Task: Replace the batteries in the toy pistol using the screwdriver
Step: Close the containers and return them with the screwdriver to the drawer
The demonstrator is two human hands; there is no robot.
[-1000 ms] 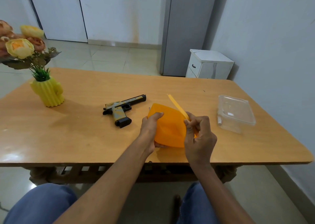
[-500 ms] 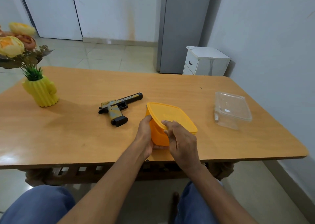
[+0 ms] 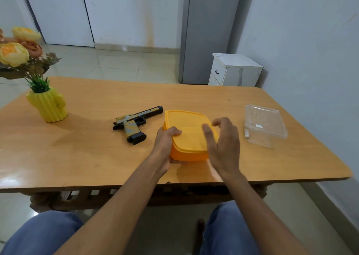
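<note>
The toy pistol (image 3: 136, 123), grey and yellow with a black grip, lies flat on the wooden table (image 3: 77, 148), muzzle pointing right. Just right of it sits an orange plastic box (image 3: 189, 132) with its lid closed. My left hand (image 3: 165, 144) grips the box's near left corner, thumb on the lid. My right hand (image 3: 223, 144) hovers over the box's right side with fingers spread and relaxed, holding nothing. No screwdriver or batteries show.
A clear plastic container (image 3: 266, 125) stands at the right of the table, with a small white cylinder (image 3: 246, 133) by its left side. A yellow cactus vase (image 3: 48, 105) with flowers is at the far left. A white cabinet (image 3: 235, 70) stands behind the table.
The orange box went from tilted up with its lid ajar to lying flat and closed on the table. My right hand has let go and lifted off the lid.
</note>
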